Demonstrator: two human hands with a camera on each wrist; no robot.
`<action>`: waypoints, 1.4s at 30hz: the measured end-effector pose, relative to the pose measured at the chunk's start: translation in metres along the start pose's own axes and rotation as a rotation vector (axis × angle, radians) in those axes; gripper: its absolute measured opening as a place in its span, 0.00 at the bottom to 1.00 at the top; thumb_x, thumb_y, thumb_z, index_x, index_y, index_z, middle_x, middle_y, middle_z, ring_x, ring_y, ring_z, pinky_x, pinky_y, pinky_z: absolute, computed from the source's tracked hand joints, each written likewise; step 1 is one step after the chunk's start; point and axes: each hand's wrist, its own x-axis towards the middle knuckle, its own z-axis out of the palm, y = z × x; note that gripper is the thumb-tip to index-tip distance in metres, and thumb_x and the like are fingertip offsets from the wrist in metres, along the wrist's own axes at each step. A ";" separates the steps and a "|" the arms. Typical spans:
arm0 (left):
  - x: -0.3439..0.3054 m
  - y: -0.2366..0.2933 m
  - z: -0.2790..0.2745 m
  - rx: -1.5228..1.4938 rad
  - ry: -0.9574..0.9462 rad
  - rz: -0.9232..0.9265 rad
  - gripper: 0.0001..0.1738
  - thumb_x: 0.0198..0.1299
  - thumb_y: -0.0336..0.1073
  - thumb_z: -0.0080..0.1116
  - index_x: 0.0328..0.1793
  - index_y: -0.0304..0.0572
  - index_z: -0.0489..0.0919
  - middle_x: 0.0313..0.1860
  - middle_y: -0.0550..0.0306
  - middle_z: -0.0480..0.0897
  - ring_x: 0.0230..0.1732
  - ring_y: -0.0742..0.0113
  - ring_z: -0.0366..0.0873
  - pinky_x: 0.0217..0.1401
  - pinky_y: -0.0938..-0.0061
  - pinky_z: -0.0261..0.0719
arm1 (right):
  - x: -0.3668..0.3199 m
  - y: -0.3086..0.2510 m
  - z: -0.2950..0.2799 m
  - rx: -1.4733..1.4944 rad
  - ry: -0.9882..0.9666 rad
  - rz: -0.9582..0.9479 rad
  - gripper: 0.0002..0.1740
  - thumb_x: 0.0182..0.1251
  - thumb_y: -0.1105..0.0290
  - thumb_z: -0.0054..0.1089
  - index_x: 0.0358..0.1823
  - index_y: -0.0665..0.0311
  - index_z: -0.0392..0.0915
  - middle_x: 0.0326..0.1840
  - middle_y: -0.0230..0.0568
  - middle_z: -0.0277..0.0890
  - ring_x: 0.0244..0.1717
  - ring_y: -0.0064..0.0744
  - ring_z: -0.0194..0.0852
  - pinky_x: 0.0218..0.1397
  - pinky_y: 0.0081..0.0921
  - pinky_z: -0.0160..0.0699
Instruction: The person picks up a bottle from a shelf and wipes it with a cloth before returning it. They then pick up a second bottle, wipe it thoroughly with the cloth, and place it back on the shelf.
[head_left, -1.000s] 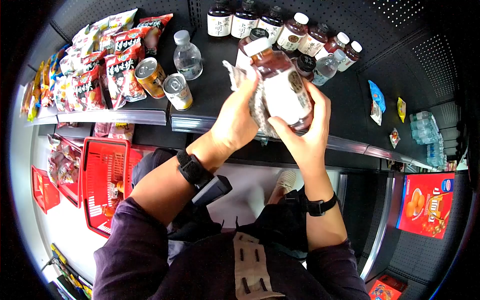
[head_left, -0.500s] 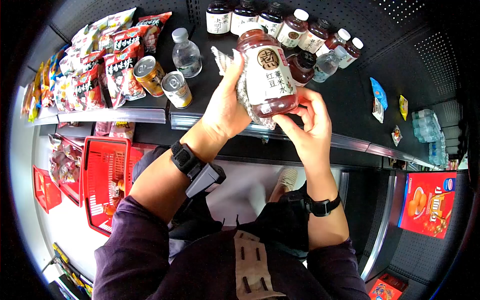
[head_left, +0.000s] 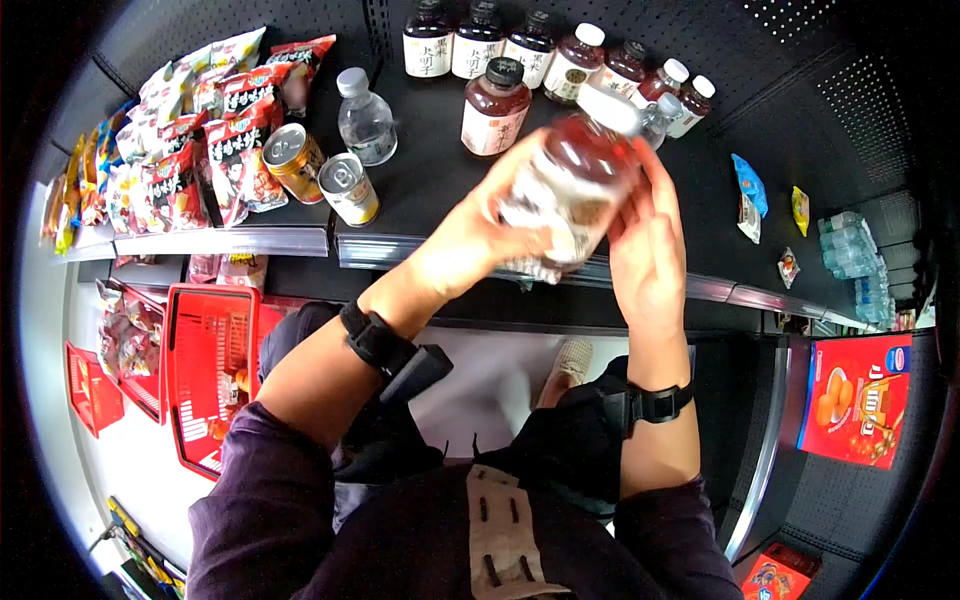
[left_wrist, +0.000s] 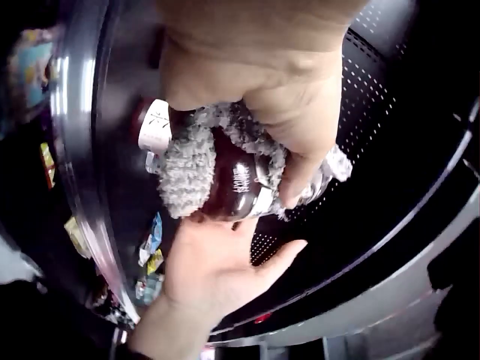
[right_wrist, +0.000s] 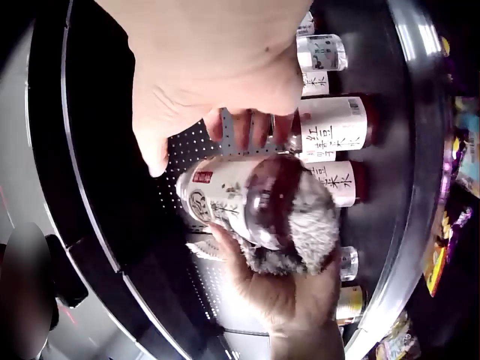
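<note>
A dark-red drink bottle (head_left: 590, 165) with a white cap and white label is held tilted above the shelf's front edge, blurred in the head view. My left hand (head_left: 470, 235) grips it through a fluffy grey cloth (right_wrist: 311, 225), thumb across the label side. The cloth wraps the bottle's lower part, as the left wrist view shows around the bottle base (left_wrist: 236, 176). At the bottle's right side is my right hand (head_left: 650, 250), its fingers straight and right at the bottle's surface. In the right wrist view, that hand's thumb stands apart from the bottle.
A black-capped bottle (head_left: 495, 110) stands behind the held one, before a row of similar bottles (head_left: 478, 45). Left along the shelf are a clear water bottle (head_left: 367, 125), two cans (head_left: 348, 190) and snack bags (head_left: 240, 150). Red baskets (head_left: 210, 300) stand on the floor at lower left.
The bottle has turned and its cap now tilts toward the upper right. My right hand has left the bottle's base, its fingers straightening along the side. The left hand keeps its hold through the cloth.
</note>
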 end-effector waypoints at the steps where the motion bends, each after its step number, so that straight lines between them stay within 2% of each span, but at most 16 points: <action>1: -0.002 0.001 0.005 0.121 -0.046 0.034 0.54 0.52 0.25 0.75 0.84 0.43 0.57 0.74 0.57 0.71 0.73 0.67 0.67 0.75 0.69 0.69 | 0.001 0.000 0.002 0.006 -0.049 0.001 0.47 0.67 0.55 0.67 0.80 0.66 0.52 0.73 0.48 0.67 0.73 0.37 0.66 0.76 0.36 0.63; 3: -0.005 -0.003 0.016 0.306 -0.102 0.073 0.54 0.49 0.23 0.75 0.83 0.42 0.59 0.76 0.58 0.68 0.74 0.68 0.65 0.77 0.71 0.66 | -0.003 -0.003 0.003 -0.061 -0.033 0.034 0.50 0.61 0.66 0.75 0.81 0.63 0.53 0.69 0.45 0.72 0.68 0.34 0.73 0.74 0.33 0.68; 4: -0.010 -0.001 0.020 0.230 -0.066 -0.041 0.53 0.50 0.23 0.74 0.83 0.43 0.59 0.75 0.57 0.69 0.74 0.68 0.65 0.77 0.71 0.64 | -0.005 -0.001 0.005 -0.058 0.037 0.081 0.44 0.63 0.68 0.72 0.78 0.64 0.59 0.68 0.44 0.73 0.67 0.33 0.74 0.74 0.34 0.69; 8: -0.008 -0.017 0.014 0.058 0.043 -0.137 0.46 0.61 0.35 0.70 0.83 0.42 0.59 0.73 0.55 0.71 0.72 0.67 0.68 0.76 0.68 0.66 | -0.005 0.014 -0.011 0.145 0.183 0.101 0.30 0.67 0.72 0.65 0.70 0.64 0.68 0.64 0.43 0.77 0.65 0.35 0.76 0.72 0.35 0.72; 9: -0.007 -0.015 0.015 -0.005 0.092 -0.164 0.44 0.64 0.38 0.69 0.83 0.41 0.59 0.72 0.55 0.72 0.72 0.66 0.68 0.76 0.67 0.66 | -0.004 0.011 -0.014 0.234 0.178 0.059 0.28 0.70 0.71 0.63 0.70 0.63 0.68 0.62 0.45 0.78 0.64 0.37 0.77 0.72 0.37 0.73; 10: -0.006 -0.012 0.016 -0.135 0.115 -0.189 0.42 0.66 0.41 0.67 0.82 0.41 0.60 0.72 0.55 0.73 0.72 0.66 0.69 0.76 0.65 0.67 | -0.002 0.009 -0.017 0.184 0.149 -0.017 0.28 0.78 0.55 0.52 0.71 0.64 0.68 0.67 0.53 0.74 0.70 0.48 0.71 0.74 0.46 0.69; 12: -0.004 -0.005 0.021 -0.395 0.162 -0.233 0.39 0.70 0.46 0.63 0.81 0.41 0.61 0.71 0.54 0.74 0.71 0.64 0.71 0.75 0.62 0.68 | 0.001 -0.001 -0.016 0.296 0.196 -0.082 0.29 0.78 0.52 0.49 0.72 0.62 0.67 0.69 0.53 0.72 0.71 0.49 0.70 0.74 0.49 0.69; 13: -0.001 -0.011 0.022 -0.480 0.166 -0.226 0.34 0.72 0.50 0.58 0.78 0.43 0.64 0.71 0.54 0.74 0.70 0.61 0.73 0.75 0.58 0.69 | 0.001 -0.005 -0.015 0.415 0.185 -0.080 0.30 0.78 0.51 0.50 0.72 0.61 0.66 0.70 0.52 0.72 0.72 0.50 0.69 0.74 0.51 0.69; 14: 0.000 -0.013 0.024 -0.525 0.109 -0.238 0.37 0.73 0.57 0.52 0.80 0.43 0.64 0.77 0.51 0.70 0.75 0.54 0.68 0.79 0.53 0.63 | 0.002 -0.006 -0.015 0.393 0.157 -0.108 0.32 0.76 0.50 0.52 0.73 0.62 0.65 0.71 0.51 0.71 0.72 0.49 0.68 0.74 0.51 0.69; 17: -0.002 -0.017 0.034 -0.758 0.161 -0.450 0.37 0.74 0.63 0.44 0.77 0.44 0.69 0.73 0.53 0.75 0.74 0.57 0.70 0.79 0.52 0.60 | -0.003 0.004 -0.010 0.290 0.029 -0.124 0.35 0.71 0.60 0.64 0.75 0.60 0.61 0.72 0.49 0.68 0.73 0.47 0.67 0.76 0.48 0.68; 18: -0.002 -0.018 0.033 -0.800 0.166 -0.413 0.33 0.75 0.60 0.45 0.75 0.45 0.70 0.72 0.53 0.77 0.72 0.56 0.73 0.78 0.53 0.64 | -0.006 0.001 -0.001 0.290 0.039 -0.084 0.40 0.63 0.70 0.70 0.75 0.60 0.60 0.71 0.48 0.69 0.73 0.44 0.68 0.74 0.43 0.71; 20: -0.002 -0.019 0.026 -0.733 0.198 -0.366 0.27 0.77 0.53 0.47 0.73 0.45 0.71 0.69 0.54 0.78 0.69 0.58 0.75 0.75 0.55 0.69 | -0.004 0.005 0.002 -0.005 0.036 -0.111 0.44 0.56 0.76 0.72 0.75 0.61 0.60 0.71 0.47 0.69 0.73 0.41 0.68 0.73 0.39 0.73; 25: 0.002 -0.019 0.014 -0.668 0.227 -0.343 0.26 0.77 0.52 0.48 0.70 0.43 0.74 0.65 0.53 0.81 0.66 0.57 0.78 0.71 0.55 0.73 | 0.000 -0.001 0.004 -0.122 -0.104 -0.077 0.65 0.45 0.80 0.81 0.82 0.58 0.45 0.75 0.47 0.63 0.75 0.39 0.64 0.77 0.40 0.68; 32: -0.002 -0.030 0.005 -0.521 0.390 -0.320 0.22 0.76 0.49 0.52 0.63 0.41 0.78 0.57 0.55 0.85 0.57 0.60 0.83 0.62 0.58 0.82 | -0.002 -0.003 -0.004 -0.451 -0.154 0.100 0.58 0.45 0.75 0.84 0.77 0.60 0.54 0.72 0.46 0.65 0.72 0.38 0.69 0.75 0.40 0.72; 36: -0.003 -0.035 -0.002 -0.367 0.468 -0.317 0.18 0.75 0.43 0.56 0.62 0.39 0.78 0.53 0.54 0.85 0.53 0.63 0.85 0.56 0.63 0.84 | -0.001 -0.008 -0.004 -0.874 -0.237 -0.111 0.53 0.43 0.70 0.86 0.72 0.60 0.62 0.68 0.45 0.73 0.69 0.42 0.74 0.71 0.39 0.75; 42: -0.003 -0.032 -0.013 -0.292 0.461 -0.341 0.15 0.76 0.40 0.55 0.60 0.39 0.78 0.50 0.57 0.86 0.48 0.65 0.86 0.52 0.68 0.85 | -0.002 -0.001 -0.005 -0.822 -0.186 -0.106 0.53 0.42 0.68 0.87 0.72 0.60 0.63 0.68 0.46 0.73 0.68 0.41 0.76 0.70 0.39 0.77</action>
